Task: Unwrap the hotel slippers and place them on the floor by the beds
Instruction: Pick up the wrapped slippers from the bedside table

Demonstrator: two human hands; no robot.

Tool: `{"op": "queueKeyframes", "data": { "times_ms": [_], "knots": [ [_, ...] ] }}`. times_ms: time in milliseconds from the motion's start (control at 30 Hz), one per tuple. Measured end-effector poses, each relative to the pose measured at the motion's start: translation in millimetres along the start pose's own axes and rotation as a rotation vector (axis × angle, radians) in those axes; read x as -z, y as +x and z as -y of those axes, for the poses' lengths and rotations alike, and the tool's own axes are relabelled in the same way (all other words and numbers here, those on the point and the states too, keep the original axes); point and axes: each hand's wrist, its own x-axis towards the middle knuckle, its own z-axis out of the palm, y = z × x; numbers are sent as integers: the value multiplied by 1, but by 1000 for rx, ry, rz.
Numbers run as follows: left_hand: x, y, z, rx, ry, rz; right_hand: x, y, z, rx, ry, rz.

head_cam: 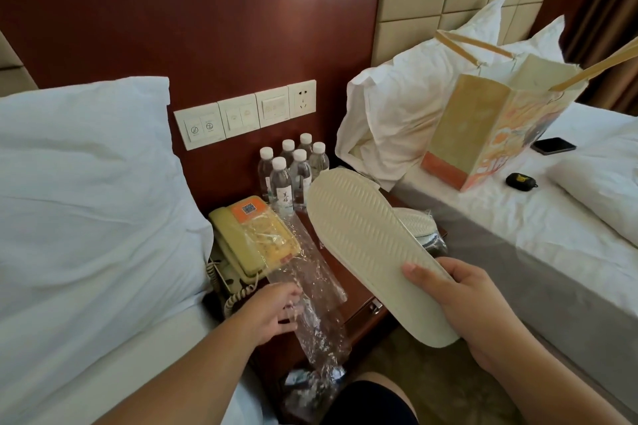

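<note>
Hotel room, dark red wood wall panel, two beds with a wooden nightstand (359, 307) between them serving as the worktop. Right hand (473, 300) is the active grip: fingers curled round the heel end of a cream slipper (366, 245), thumb pressed on the ribbed sole, sole facing up. Slipper is bare (no wrap on it), held in the air above the worktop, toe pointing away from the grip toward the water bottles (293, 172).

Left hand (272, 314) is lower and to the left of the right grip, fingers pinching the clear plastic wrapper (317, 286). Wrapper is empty, crumpled, one end lying over the phone (252, 235) and the other hanging off the worktop front edge below the hand.

Beyond the right grip, partly hidden behind the held slipper, a second slipper (419, 224) lies on the worktop, clear film visible at its near end (can't tell if fully wrapped).

Right of the grip: bed (518, 217) with white sheet, a paper bag (493, 128) standing on it, a dark phone (553, 146) and a small black case (521, 180) near the bag. Left of the left hand: other bed with a white pillow (86, 166). Switch panel (245, 114) on the wall above the bottles.
</note>
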Motion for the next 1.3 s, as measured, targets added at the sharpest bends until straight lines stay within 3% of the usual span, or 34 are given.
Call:
{"op": "queueKeyframes", "data": {
  "times_ms": [100,200,267,333,400,500,633,733,833,967,1133,1300],
  "knots": [
    [8,3,-5,18,100,-37,-6,4,-2,-13,10,12],
    [18,-2,-16,-5,317,-180,-15,8,-3,-19,31,7],
    [21,-12,-24,-174,455,-298,-23,9,-4,-29,60,19],
    [20,-30,-29,-380,425,-318,-35,10,-4,-52,100,29],
    [12,-54,-32,-448,293,-121,-47,11,-3,-87,159,45],
    [-5,-75,-25,-407,90,272,-65,11,0,-154,246,94],
    [-14,-79,-16,-435,-101,327,-78,9,3,-198,320,171],
    [-6,-71,-12,-436,-167,239,-81,8,1,-194,341,199],
    [7,-51,-10,-375,-104,63,-80,11,0,-164,340,116],
    [21,-17,0,-275,111,-90,-80,18,-4,-127,265,-18],
    [34,5,19,-335,655,-345,-83,23,-7,-126,145,-36],
    [38,18,28,-396,796,-416,-96,28,-13,-3,-132,30]
  ]
}}
